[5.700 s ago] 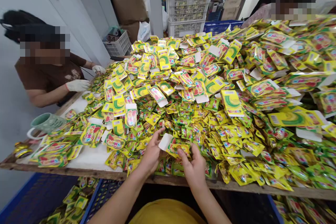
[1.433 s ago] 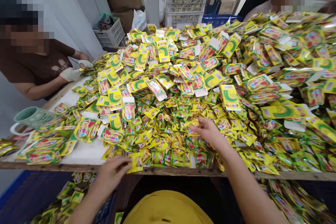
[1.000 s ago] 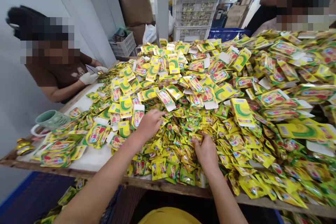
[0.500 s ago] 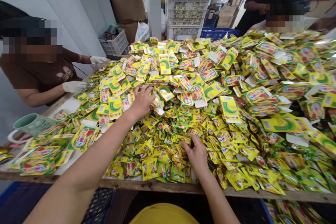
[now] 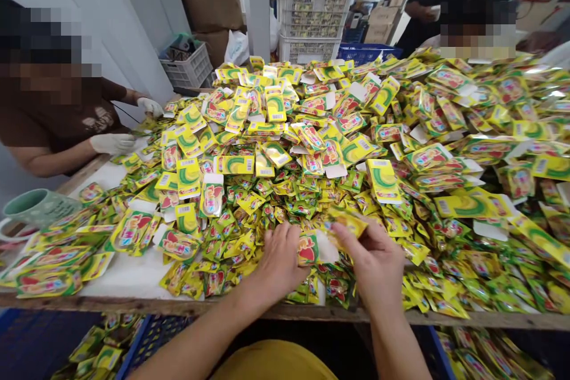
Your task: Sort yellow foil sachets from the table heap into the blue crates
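My left hand [image 5: 279,260] is closed around a small printed carton [image 5: 307,249] low over the heap near the table's front edge. The carton's white end flap stands out toward the right. Just beside it, my right hand [image 5: 378,261] pinches a yellow candy sachet [image 5: 350,224], a little blurred, above that flap. Beneath both hands lie many loose yellow and green sachets [image 5: 240,249]. Behind them rises a pile of yellow cartons [image 5: 276,104], several with white flaps sticking out. My fingertips on the carton's far side are hidden.
A co-worker's gloved hand [image 5: 112,143] rests at the table's left side. A green mug [image 5: 42,208] stands at the left edge. Blue crates [image 5: 133,344] sit under the wooden table edge [image 5: 214,309]. Stacked white crates [image 5: 314,12] stand behind; other people are at the back right.
My left hand has come from the carton pile toward me and right, now with a carton. My right hand has moved right and lifted a sachet. The view has shifted slightly.
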